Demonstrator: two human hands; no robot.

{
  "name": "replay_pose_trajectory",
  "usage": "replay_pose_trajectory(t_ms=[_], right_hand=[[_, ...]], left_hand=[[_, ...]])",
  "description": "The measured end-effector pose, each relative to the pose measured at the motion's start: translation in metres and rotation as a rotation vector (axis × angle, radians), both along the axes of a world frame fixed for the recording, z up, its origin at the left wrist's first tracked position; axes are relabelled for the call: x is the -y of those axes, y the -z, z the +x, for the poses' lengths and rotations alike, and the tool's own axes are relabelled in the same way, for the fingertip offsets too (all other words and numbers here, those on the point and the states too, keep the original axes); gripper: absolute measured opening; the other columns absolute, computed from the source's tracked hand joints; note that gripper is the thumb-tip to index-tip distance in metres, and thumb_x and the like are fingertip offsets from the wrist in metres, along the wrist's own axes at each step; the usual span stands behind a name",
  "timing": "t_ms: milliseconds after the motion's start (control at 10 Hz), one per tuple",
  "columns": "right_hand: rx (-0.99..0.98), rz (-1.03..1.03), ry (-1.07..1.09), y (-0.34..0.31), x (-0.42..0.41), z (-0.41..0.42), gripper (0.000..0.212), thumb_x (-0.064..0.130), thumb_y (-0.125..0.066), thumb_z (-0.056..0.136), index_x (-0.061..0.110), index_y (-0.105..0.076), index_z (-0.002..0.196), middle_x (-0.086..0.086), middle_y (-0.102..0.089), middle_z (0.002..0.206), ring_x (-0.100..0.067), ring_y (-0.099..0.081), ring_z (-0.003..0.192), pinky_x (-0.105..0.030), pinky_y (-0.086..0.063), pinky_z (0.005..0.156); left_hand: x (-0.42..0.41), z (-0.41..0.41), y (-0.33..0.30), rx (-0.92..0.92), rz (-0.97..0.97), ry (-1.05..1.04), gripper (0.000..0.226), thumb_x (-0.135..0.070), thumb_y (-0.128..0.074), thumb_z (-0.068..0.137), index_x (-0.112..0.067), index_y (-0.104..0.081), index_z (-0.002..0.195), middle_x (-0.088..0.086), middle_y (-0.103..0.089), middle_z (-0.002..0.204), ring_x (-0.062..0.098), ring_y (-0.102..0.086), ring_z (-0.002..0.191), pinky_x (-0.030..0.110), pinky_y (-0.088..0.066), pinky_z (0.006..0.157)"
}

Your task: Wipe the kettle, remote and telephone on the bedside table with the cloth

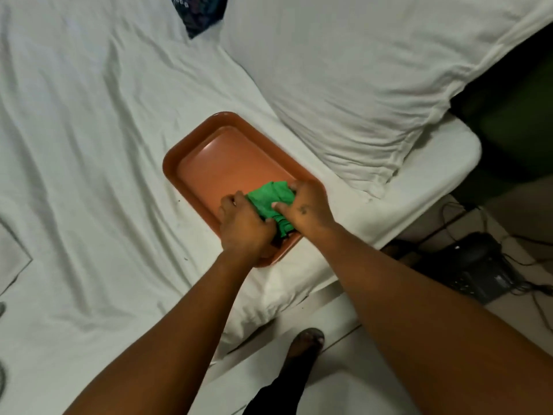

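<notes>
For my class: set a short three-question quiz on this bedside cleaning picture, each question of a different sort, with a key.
1. True or false: the tray lies on the bed.
2. What colour is the cloth? A red, B green, C blue.
3. Fill in: the dark telephone sits to the ____ of the bed.

Key: 1 true. 2 B; both hands, left and right, grip it. 3 right.

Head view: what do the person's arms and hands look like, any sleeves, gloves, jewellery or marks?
Both forearms are bare from the frame edge to the wrist, with no sleeves in view. The left hand and right hand wear no gloves, and no rings, watch or bracelet show. The right hand has a small dark mark on its back, too small to read.
</notes>
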State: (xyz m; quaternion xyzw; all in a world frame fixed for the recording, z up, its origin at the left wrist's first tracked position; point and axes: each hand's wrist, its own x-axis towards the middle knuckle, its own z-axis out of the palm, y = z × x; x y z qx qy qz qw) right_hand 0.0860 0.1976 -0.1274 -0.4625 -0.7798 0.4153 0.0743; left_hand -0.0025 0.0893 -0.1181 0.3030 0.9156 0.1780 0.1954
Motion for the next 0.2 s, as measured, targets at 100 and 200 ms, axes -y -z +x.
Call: replay_pose_trajectory(t_ms=[100, 200], right_hand=[[0.050, 0.139, 0.010, -0.030, 0.005, 0.044, 0.050, 0.031, -0.071, 0.079, 0.014, -0.055, 0.124, -0.009, -0.062, 0.122, -0.028, -0.058, 0.113, -0.038, -0.048, 0.094], [0.230, 0.340, -0.012, -0.056, 0.007, 0.094, 0.049, 0.027, -0.066, 0.081, 0.011, -0.049, 0.125, -0.012, -0.056, 0.122, -0.032, -0.052, 0.115, -0.039, -0.043, 0.094]], left_hand=[[-0.012, 0.035, -0.023, -0.147, 0.031, 0.250, 0.084, -0.036, -0.062, 0.077, -0.001, -0.030, 0.146, 0.023, -0.037, 0.148, 0.042, -0.031, 0.137, 0.051, -0.030, 0.111], [-0.018, 0.070, -0.048, -0.156, -0.032, 0.471, 0.091, -0.036, -0.059, 0.083, 0.000, -0.015, 0.153, 0.021, -0.021, 0.160, 0.039, -0.011, 0.149, 0.053, -0.017, 0.119]])
